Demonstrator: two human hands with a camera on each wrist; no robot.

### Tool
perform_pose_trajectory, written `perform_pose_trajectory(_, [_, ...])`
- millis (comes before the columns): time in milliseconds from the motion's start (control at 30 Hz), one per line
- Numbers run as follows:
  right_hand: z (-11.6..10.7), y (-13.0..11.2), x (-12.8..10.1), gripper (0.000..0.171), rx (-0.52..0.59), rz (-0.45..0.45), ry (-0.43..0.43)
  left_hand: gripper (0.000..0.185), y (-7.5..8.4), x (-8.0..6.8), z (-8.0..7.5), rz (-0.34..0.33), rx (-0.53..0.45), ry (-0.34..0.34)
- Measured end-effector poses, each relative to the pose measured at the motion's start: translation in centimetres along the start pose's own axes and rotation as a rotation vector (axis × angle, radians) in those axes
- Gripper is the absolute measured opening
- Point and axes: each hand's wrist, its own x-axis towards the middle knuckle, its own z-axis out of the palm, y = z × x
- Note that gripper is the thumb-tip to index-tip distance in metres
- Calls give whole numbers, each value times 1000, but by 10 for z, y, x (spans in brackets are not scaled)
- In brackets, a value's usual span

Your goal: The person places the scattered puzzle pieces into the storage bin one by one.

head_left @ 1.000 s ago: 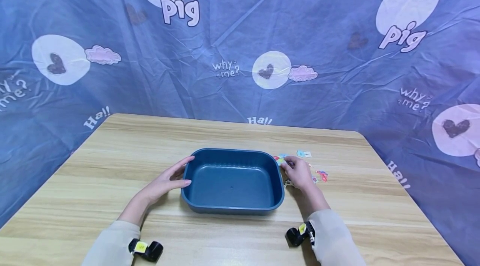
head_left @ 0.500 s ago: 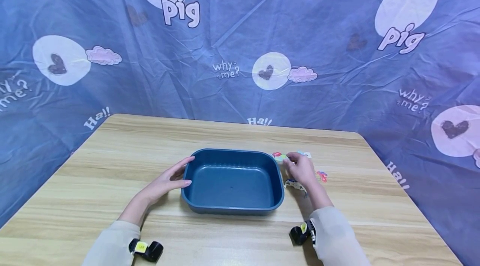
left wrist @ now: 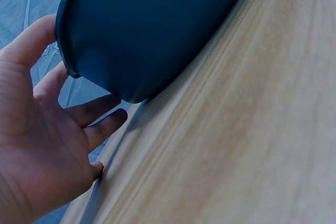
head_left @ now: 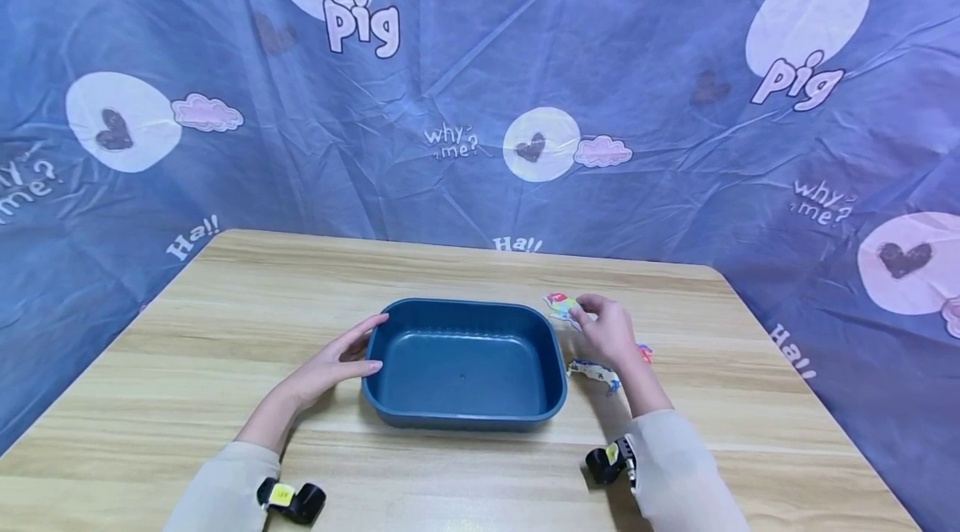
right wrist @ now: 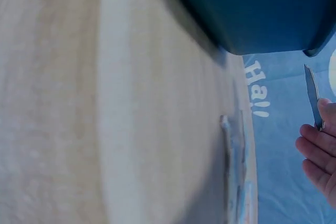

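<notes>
A dark blue plastic tub (head_left: 465, 361) stands empty in the middle of the wooden table (head_left: 225, 298). My left hand (head_left: 341, 361) rests against the tub's left wall with fingers straight; the left wrist view shows the tub (left wrist: 147, 30) and the left hand's fingers (left wrist: 97, 111) beside it. My right hand (head_left: 603, 330) is lifted just right of the tub's far right corner and pinches a small colourful flat piece (head_left: 561, 304). The right wrist view shows that piece edge-on (right wrist: 312, 95) at the fingertips (right wrist: 317, 148).
More small colourful flat pieces (head_left: 596, 371) lie on the table right of the tub, partly hidden by my right hand. A blue printed cloth (head_left: 480, 82) hangs behind and beside the table. The table's right edge is near.
My right hand has picked a colourful piece up off the table and raised it a little, moving slightly away from me. The left hand and the tub have stayed put.
</notes>
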Motion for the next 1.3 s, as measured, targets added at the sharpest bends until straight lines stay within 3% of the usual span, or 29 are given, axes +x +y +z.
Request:
perform_pose_trajectory(433, [-9, -22, 6, 35, -5, 24, 33, 67, -3, 1, 0, 21, 14, 1])
perform_pose_trajectory(733, [-9, -41, 7, 34, 12, -12, 87, 68, -4, 2, 1, -9, -3, 12])
perform_pose_trajectory(1000, [-1, -54, 8, 32, 117, -21, 153, 68, -4, 2, 2, -13, -4, 11])
perform_pose_trajectory(1300, [13, -65, 6, 28, 297, 38, 135, 67, -2, 0, 1, 15, 7, 1])
